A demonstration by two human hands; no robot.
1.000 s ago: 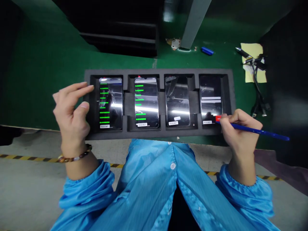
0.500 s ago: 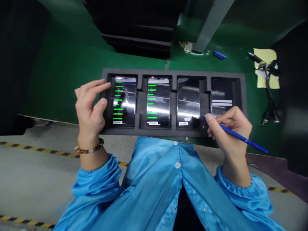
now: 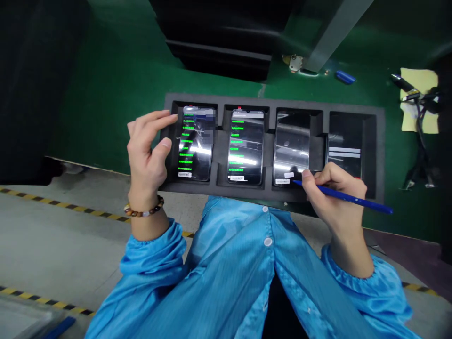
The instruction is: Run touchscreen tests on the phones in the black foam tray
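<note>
A black foam tray [image 3: 219, 150] on the green table holds several phones side by side. My right hand [image 3: 334, 197] is closed on a blue pen [image 3: 353, 198]; the pen tip touches the lower edge of the third phone [image 3: 292, 148], near its white label. My left hand [image 3: 150, 150] hovers at the tray's left end beside the first phone [image 3: 196, 143], fingers apart and gently curled, holding nothing. The first phone and the second phone [image 3: 246, 147] show green text. The fourth phone [image 3: 345, 146] shows white bars.
Cables [image 3: 422, 141] and a yellow paper [image 3: 420, 101] lie at the right of the green table [image 3: 116, 94]. A small blue object [image 3: 344, 76] and a grey post [image 3: 335, 33] stand behind the tray. Dark stacked trays [image 3: 226, 42] sit at the back. Floor with striped tape lies below.
My right hand with the pen has moved left from the fourth phone's bottom to the third phone's bottom. The left hand has kept its pose beside the first phone.
</note>
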